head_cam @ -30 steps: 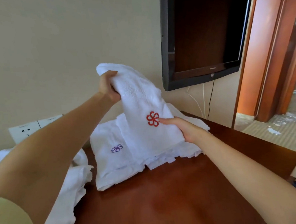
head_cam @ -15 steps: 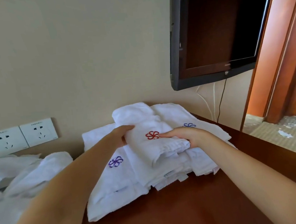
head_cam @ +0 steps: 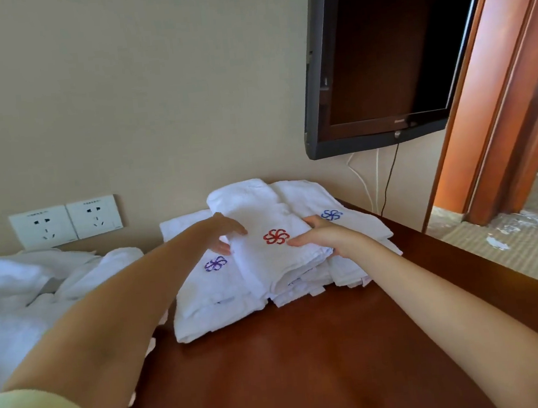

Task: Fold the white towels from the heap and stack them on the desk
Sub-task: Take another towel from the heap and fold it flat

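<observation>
A folded white towel with a red flower [head_cam: 276,262] lies on top of the stack on the brown desk [head_cam: 309,364]. Beneath it on the left is a folded towel with a purple flower [head_cam: 204,295], and on the right one with a blue flower [head_cam: 343,203]. My left hand [head_cam: 224,236] reaches over the top towel's left edge with straight fingers, the thumb below them. On the towel's right edge, beside the red flower, rests my right hand [head_cam: 323,236] with its fingers flat. The heap of unfolded white towels [head_cam: 23,293] sits at the left.
A wall-mounted TV [head_cam: 379,61] hangs above the desk's far right corner, with cables [head_cam: 373,177] dropping behind the stack. Two wall sockets [head_cam: 66,223] are above the heap. A wooden door frame [head_cam: 497,99] and carpeted floor lie right of the desk's edge.
The red-flower towel came down from the air onto the stack. My left hand let go of its top end and now lies with straight fingers at its left edge.
</observation>
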`<state>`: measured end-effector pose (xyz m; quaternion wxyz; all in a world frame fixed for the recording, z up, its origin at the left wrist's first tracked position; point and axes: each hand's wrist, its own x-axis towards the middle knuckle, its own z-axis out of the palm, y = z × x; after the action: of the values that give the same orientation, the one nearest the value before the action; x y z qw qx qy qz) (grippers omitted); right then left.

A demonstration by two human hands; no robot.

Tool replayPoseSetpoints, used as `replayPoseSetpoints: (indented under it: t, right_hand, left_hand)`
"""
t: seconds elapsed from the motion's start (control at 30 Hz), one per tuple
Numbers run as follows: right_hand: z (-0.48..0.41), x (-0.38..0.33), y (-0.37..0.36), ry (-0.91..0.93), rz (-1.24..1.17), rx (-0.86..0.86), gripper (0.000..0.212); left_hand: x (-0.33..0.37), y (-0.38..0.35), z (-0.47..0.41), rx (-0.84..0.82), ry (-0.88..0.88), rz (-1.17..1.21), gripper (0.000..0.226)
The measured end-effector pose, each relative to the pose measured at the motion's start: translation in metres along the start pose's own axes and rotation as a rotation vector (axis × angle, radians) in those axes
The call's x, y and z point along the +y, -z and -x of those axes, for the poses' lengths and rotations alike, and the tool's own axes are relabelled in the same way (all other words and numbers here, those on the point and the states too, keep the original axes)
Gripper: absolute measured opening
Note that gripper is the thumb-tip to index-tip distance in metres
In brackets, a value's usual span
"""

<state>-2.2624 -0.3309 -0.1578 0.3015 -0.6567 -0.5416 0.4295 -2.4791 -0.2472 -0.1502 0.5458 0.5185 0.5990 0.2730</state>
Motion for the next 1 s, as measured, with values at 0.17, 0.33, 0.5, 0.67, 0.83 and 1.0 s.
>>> replayPoseSetpoints:
  t: [0.17,0.33,0.5,0.67,0.83,1.0]
  right_hand:
    - [0.03,-0.009,-0.02,0.101,0.448,0.257,0.072]
    - [0.065,-0.066,-0.084,0.281,0.375,0.188,0.057]
    - [0.098,-0.119,-0.182,0.449,0.274,-0.132,0.055]
    - [0.133,-0.149,-0.255,0.561,0.291,-0.359,0.06]
    - [0.143,-0.166,-0.293,0.571,0.396,-0.525,0.076]
    - [0.143,-0.178,-0.329,0.632,0.647,-0.487,0.097]
  left_hand:
    - [0.003,0.063,0.08,0.052,0.033,-0.35,0.065]
    - [-0.005,0.151,0.169,0.163,0.081,-0.515,0.042]
    - [-0.038,0.223,0.253,0.219,0.185,-0.556,0.031]
    - [-0.085,0.268,0.314,0.234,0.196,-0.458,0.038]
    - [-0.109,0.285,0.347,0.29,0.084,-0.425,0.043]
    - [-0.12,0.291,0.343,0.324,0.167,-1.154,0.095]
